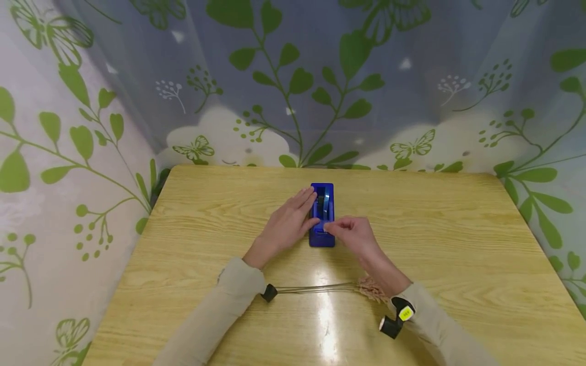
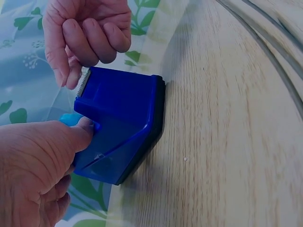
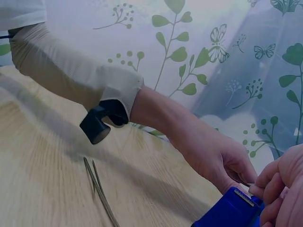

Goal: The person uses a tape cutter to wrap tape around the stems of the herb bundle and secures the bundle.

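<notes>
A blue tape dispenser [image 1: 322, 241] stands lengthwise on the table, a roll of tape [image 1: 326, 201] in its far part. My left hand [image 1: 287, 219] grips its left side, fingers along the far edge. In the left wrist view, the thumb of that hand [image 2: 38, 156] presses the dispenser body [image 2: 123, 113] beside a light-blue piece [image 2: 70, 118]. At the toothed metal cutter [image 2: 84, 84], my right hand [image 1: 356, 236] pinches the clear tape end between thumb and forefinger. Its other fingers are curled, as the left wrist view shows. The film itself is barely visible.
Thin stems [image 1: 316, 288] with a pinkish dried flower head [image 1: 372, 289] lie across the table nearer me, under my forearms. A patterned curtain [image 1: 293, 101] hangs behind the wooden table [image 1: 206, 213] and at its sides. Black wrist cameras [image 1: 390, 327] jut from both sleeves.
</notes>
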`<state>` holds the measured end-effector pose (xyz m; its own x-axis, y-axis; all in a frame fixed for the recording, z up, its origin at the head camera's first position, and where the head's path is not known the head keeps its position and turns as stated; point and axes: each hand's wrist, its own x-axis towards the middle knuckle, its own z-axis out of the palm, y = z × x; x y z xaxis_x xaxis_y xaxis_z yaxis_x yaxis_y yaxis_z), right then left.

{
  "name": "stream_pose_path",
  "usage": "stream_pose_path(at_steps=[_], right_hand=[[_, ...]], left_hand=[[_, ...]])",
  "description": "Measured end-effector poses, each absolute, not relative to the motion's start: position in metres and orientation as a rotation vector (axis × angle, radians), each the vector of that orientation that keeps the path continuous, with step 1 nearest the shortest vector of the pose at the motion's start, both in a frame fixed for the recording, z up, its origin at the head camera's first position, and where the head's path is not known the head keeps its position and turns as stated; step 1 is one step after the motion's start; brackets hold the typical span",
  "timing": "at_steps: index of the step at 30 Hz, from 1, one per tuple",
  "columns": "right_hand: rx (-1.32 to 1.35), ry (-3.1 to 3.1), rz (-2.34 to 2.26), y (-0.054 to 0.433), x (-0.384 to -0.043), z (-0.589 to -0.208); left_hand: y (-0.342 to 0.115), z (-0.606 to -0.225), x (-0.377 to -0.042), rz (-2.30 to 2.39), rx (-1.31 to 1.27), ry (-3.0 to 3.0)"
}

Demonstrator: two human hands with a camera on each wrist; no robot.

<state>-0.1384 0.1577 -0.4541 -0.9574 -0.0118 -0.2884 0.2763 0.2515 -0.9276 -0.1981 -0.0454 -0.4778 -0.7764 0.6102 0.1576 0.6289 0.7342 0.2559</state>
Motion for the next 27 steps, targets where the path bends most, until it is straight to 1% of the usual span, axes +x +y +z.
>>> stream_pose_path(at_steps=[7, 15, 27], right_hand=[[0.268, 2.223, -1.770, 0.154, -0.122, -0.452], [0.368, 2.172, -1.847, 0.148, -0.099, -0.460], [0.370, 2.146, -1.923, 0.138, -0.069, -0.465]], left_hand=[[-0.044, -0.476, -0.197, -0.462, -0.996, -2.898], [-0.044, -0.477, -0.194, -0.488, -0.974, -2.902], [-0.044, -0.476, -0.195, -0.515, -0.978, -2.882]])
